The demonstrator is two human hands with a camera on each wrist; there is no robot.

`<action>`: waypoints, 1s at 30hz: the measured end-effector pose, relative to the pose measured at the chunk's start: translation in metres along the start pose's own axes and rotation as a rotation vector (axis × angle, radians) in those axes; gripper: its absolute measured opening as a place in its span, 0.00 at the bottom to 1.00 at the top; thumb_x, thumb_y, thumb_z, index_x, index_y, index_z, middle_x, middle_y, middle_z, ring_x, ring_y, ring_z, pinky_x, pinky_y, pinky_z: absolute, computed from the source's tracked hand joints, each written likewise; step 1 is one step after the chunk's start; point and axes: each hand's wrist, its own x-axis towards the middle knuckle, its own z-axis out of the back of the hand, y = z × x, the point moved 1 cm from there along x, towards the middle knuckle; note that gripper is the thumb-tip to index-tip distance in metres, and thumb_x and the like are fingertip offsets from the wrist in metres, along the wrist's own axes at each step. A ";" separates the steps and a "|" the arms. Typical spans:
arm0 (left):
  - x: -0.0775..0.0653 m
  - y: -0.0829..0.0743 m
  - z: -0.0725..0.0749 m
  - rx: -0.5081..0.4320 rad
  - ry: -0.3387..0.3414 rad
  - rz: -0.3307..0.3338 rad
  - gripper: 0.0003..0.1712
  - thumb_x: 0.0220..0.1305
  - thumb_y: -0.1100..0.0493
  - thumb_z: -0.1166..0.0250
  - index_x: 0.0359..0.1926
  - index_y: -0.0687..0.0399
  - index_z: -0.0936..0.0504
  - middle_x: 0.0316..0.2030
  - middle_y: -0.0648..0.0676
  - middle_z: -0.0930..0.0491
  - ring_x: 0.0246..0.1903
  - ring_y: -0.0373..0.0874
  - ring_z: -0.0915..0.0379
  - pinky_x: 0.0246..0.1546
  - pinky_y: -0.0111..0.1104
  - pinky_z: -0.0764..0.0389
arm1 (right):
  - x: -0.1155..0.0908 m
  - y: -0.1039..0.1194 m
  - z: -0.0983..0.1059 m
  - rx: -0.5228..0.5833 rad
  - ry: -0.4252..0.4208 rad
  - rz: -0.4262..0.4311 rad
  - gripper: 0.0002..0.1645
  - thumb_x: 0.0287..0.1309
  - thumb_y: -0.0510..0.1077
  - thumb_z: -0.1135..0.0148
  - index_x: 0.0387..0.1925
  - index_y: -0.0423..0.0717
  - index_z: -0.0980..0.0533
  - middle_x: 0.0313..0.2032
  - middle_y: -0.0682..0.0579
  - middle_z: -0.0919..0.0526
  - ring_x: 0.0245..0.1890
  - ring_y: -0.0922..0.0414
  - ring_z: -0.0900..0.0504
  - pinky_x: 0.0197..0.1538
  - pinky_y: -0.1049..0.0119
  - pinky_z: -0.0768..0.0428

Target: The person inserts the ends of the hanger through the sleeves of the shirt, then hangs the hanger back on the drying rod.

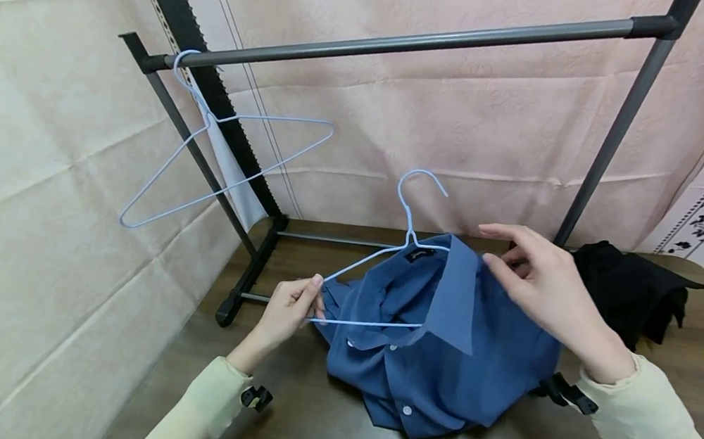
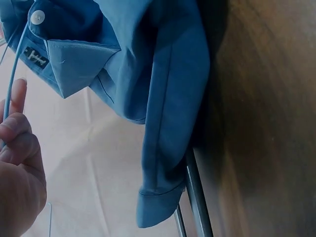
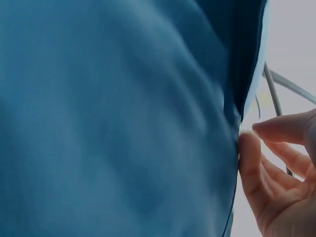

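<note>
A blue button-up shirt (image 1: pixel 505 347) hangs bunched on one side of a light blue wire hanger (image 1: pixel 362 263). The hanger's right part runs inside the collar and its hook points up. My left hand (image 1: pixel 293 306) grips the hanger's bare left end, and the left wrist view shows fingers (image 2: pixel 19 129) curled round the wire. Beside the collar's right side, my right hand (image 1: pixel 543 280) is raised with thumb and fingers parted. In the right wrist view the right hand (image 3: pixel 286 182) is at the shirt's edge, its fingers bent loosely with nothing visible between them.
A grey metal clothes rack (image 1: pixel 407 43) stands behind the shirt on a wooden table (image 1: pixel 183 387). An empty blue hanger (image 1: pixel 234 118) hangs at the left end of its bar. Black folded cloth (image 1: pixel 625 288) lies at the right. Pale patterned fabric (image 1: pixel 462 131) covers the background.
</note>
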 end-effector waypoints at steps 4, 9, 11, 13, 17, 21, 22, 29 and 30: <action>-0.004 0.003 0.001 -0.004 -0.018 0.007 0.28 0.81 0.59 0.51 0.20 0.60 0.20 0.15 0.54 0.20 0.07 0.42 0.37 0.07 0.28 0.38 | -0.010 -0.017 0.012 -0.065 -0.024 -0.075 0.21 0.62 0.43 0.29 0.56 0.57 0.18 0.39 0.58 0.20 0.34 0.63 0.25 0.35 0.74 0.31; -0.010 0.006 0.004 -0.034 -0.042 0.022 0.28 0.81 0.63 0.53 0.20 0.63 0.21 0.15 0.59 0.20 0.07 0.45 0.38 0.07 0.28 0.38 | -0.029 -0.037 0.013 -0.017 0.025 -0.158 0.19 0.66 0.47 0.33 0.58 0.61 0.19 0.45 0.60 0.17 0.42 0.67 0.25 0.42 0.78 0.33; -0.012 0.006 0.005 -0.041 -0.045 0.024 0.28 0.80 0.64 0.53 0.20 0.63 0.21 0.16 0.60 0.20 0.07 0.48 0.37 0.07 0.28 0.37 | -0.036 -0.042 0.009 -0.001 0.058 -0.170 0.19 0.69 0.47 0.36 0.60 0.62 0.20 0.50 0.58 0.16 0.48 0.69 0.24 0.47 0.82 0.33; -0.013 0.006 0.006 -0.040 -0.048 0.025 0.28 0.81 0.63 0.53 0.20 0.63 0.21 0.16 0.60 0.20 0.07 0.48 0.37 0.07 0.28 0.37 | -0.042 -0.047 0.005 0.011 0.076 -0.166 0.18 0.72 0.47 0.39 0.60 0.62 0.21 0.54 0.55 0.17 0.52 0.70 0.26 0.50 0.84 0.36; -0.013 0.006 0.008 -0.031 -0.044 0.027 0.28 0.81 0.61 0.52 0.20 0.61 0.21 0.15 0.56 0.20 0.07 0.42 0.37 0.07 0.28 0.37 | -0.050 -0.054 0.001 0.019 0.058 -0.114 0.16 0.74 0.42 0.43 0.58 0.54 0.19 0.54 0.51 0.16 0.52 0.76 0.28 0.51 0.86 0.37; -0.012 0.006 0.009 -0.011 -0.023 0.012 0.28 0.81 0.61 0.51 0.20 0.59 0.21 0.15 0.54 0.21 0.07 0.37 0.38 0.06 0.28 0.38 | -0.051 -0.057 0.000 0.004 0.006 -0.040 0.16 0.74 0.37 0.45 0.56 0.51 0.19 0.49 0.48 0.15 0.48 0.76 0.26 0.49 0.83 0.34; -0.011 0.006 0.009 -0.005 -0.019 0.006 0.27 0.80 0.61 0.51 0.20 0.59 0.21 0.15 0.53 0.21 0.07 0.37 0.38 0.06 0.28 0.38 | -0.050 -0.057 0.000 -0.001 -0.005 -0.030 0.16 0.73 0.37 0.45 0.55 0.51 0.19 0.48 0.48 0.15 0.46 0.75 0.26 0.48 0.82 0.34; 0.000 -0.001 0.009 0.044 0.024 -0.065 0.26 0.80 0.63 0.50 0.21 0.58 0.20 0.15 0.52 0.20 0.10 0.43 0.35 0.10 0.27 0.37 | -0.036 -0.053 0.009 -0.024 -0.076 0.015 0.14 0.73 0.34 0.45 0.52 0.48 0.19 0.40 0.48 0.14 0.38 0.77 0.25 0.44 0.80 0.32; 0.002 -0.003 0.009 0.049 0.027 -0.078 0.26 0.80 0.63 0.50 0.21 0.59 0.20 0.15 0.52 0.20 0.11 0.43 0.34 0.11 0.27 0.37 | -0.033 -0.052 0.011 -0.026 -0.089 0.023 0.13 0.73 0.35 0.46 0.51 0.47 0.19 0.38 0.48 0.14 0.37 0.77 0.26 0.44 0.79 0.32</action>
